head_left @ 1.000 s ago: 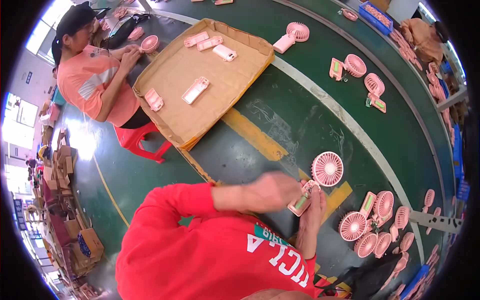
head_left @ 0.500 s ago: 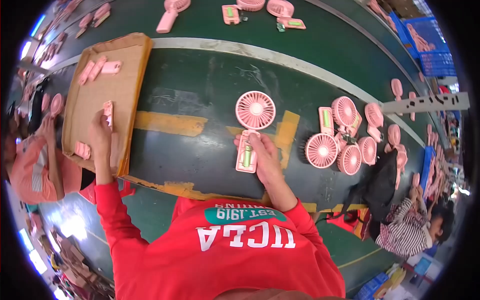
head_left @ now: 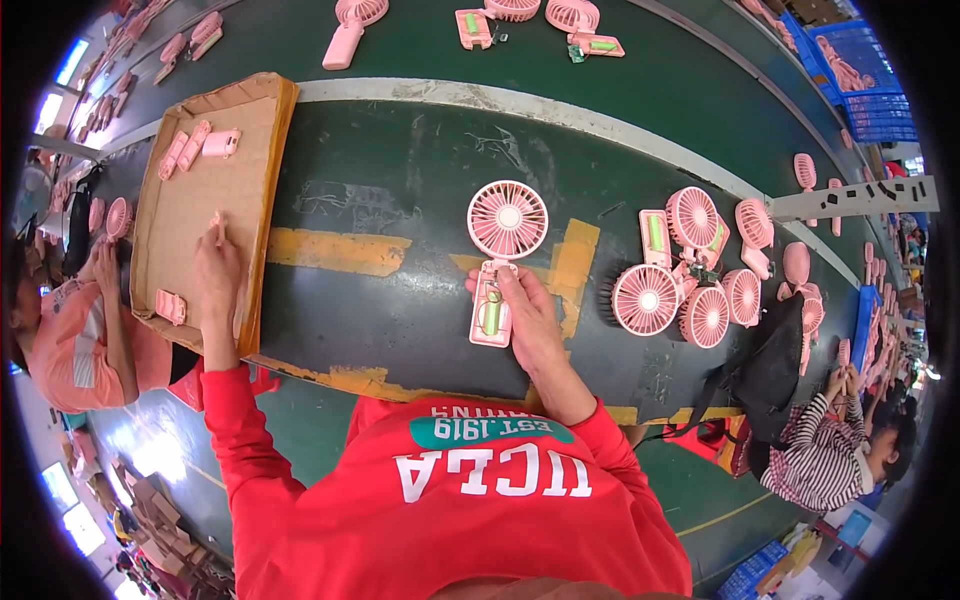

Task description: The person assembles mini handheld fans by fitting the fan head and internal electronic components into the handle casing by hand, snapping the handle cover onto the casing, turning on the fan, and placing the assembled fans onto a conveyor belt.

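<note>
My right hand (head_left: 531, 318) is closed around the handle of a pink handheld fan (head_left: 508, 219). Its round grille points away from me, and the open handle shows a green battery cell (head_left: 493, 316) inside. Within a shallow cardboard box (head_left: 188, 250) at the left, my left hand (head_left: 216, 275) has its fingers pinched on a pink plastic handle cover (head_left: 218, 220); most of that piece is hidden by the fingers. Several similar pink covers (head_left: 190, 146) lie at the box's far end, and one more pink cover (head_left: 171, 307) is near its front left corner.
Right of my hands sits a cluster of pink fans (head_left: 703, 317) with open handles. A black bag (head_left: 768, 370) lies at the table's right edge. More fans (head_left: 475, 28) rest on the green surface beyond the pale strip. Co-workers (head_left: 820, 450) sit at both sides.
My left hand has turned and shifted slightly within the box; the pink cover, upright and largely visible before, is now mostly covered by my fingers. The right hand keeps holding the fan.
</note>
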A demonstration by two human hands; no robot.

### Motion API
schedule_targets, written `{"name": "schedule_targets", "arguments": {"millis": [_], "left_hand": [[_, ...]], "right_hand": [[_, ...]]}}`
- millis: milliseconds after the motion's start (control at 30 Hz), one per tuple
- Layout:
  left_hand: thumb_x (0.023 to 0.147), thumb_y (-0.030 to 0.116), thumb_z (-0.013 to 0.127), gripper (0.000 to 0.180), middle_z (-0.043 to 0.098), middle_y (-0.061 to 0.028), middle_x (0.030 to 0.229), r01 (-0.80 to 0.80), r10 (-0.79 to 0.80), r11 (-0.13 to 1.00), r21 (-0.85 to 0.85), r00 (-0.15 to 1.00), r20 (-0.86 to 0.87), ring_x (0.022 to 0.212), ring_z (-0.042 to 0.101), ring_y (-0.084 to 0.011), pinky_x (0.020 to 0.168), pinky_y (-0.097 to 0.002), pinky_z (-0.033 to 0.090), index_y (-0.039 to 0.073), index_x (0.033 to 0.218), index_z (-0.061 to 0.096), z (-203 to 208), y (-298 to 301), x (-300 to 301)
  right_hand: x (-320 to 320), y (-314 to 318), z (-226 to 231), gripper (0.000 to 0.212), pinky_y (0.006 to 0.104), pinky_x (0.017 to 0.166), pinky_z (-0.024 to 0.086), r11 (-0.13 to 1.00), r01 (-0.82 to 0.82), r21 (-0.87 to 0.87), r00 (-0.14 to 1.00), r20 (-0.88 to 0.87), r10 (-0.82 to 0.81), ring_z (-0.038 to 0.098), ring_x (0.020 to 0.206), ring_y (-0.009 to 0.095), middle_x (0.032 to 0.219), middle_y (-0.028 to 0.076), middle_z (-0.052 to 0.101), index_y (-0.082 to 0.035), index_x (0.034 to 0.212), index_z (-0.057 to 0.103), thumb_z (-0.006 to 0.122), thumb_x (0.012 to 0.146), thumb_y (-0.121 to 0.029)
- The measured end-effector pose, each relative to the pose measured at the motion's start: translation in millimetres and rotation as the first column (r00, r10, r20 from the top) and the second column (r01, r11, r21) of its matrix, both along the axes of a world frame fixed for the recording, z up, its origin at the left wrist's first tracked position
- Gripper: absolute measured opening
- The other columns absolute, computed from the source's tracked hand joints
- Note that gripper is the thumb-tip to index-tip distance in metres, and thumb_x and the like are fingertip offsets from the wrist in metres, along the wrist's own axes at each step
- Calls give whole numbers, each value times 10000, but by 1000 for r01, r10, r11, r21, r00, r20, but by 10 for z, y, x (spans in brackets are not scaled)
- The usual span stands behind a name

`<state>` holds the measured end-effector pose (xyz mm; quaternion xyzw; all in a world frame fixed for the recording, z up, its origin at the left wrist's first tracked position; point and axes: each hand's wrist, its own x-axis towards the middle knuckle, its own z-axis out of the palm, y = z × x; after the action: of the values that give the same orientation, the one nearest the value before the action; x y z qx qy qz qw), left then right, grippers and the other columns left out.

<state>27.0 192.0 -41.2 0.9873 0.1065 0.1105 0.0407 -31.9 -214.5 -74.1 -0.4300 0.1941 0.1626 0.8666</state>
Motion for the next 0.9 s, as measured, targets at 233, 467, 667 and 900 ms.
{"name": "schedule_targets", "arguments": {"millis": [233, 467, 667, 900], "left_hand": [[941, 143, 462, 303, 613, -127, 1031, 173, 62, 557, -813, 967, 248, 816, 594, -148, 683, -263, 486, -12, 1188, 544, 658, -1130, -138], [877, 74, 554, 331, 584, -147, 1075, -86, -177, 128, -988, 978, -108, 894, 606, -226, 736, -303, 530, -69, 1171, 504, 6, -1969, -419], [704, 111, 707, 499, 507, -208, 1135, 499, -530, 770, -397, 847, 35, 983, 507, -388, 832, -406, 439, -33, 1136, 501, 63, -2111, -465], [693, 123, 710, 427, 609, -169, 951, 306, -413, 866, -394, 884, -221, 858, 597, -335, 761, -389, 485, -30, 1046, 526, 157, -2198, -418]], "right_hand": [[-6, -22, 26, 284, 296, 828, 511, 999, -36, 15, 999, 31, 36, 594, 1027, 199, 1105, 144, 598, -9, 1138, 487, 490, 950, -222], [-12, -26, 54, 298, 298, 862, 494, 995, -98, -35, 993, 65, 100, 569, 1077, 209, 1157, 144, 576, 8, 1175, 460, 541, 901, -75], [-22, -86, 33, 305, 313, 885, 486, 995, -103, 15, 992, 79, 102, 559, 1102, 229, 1178, 156, 564, 16, 1194, 448, 503, 901, -46], [-5, -90, 10, 327, 317, 890, 485, 992, -81, 97, 997, 27, 78, 551, 1116, 242, 1184, 160, 560, 16, 1208, 449, 458, 881, 1]]}}
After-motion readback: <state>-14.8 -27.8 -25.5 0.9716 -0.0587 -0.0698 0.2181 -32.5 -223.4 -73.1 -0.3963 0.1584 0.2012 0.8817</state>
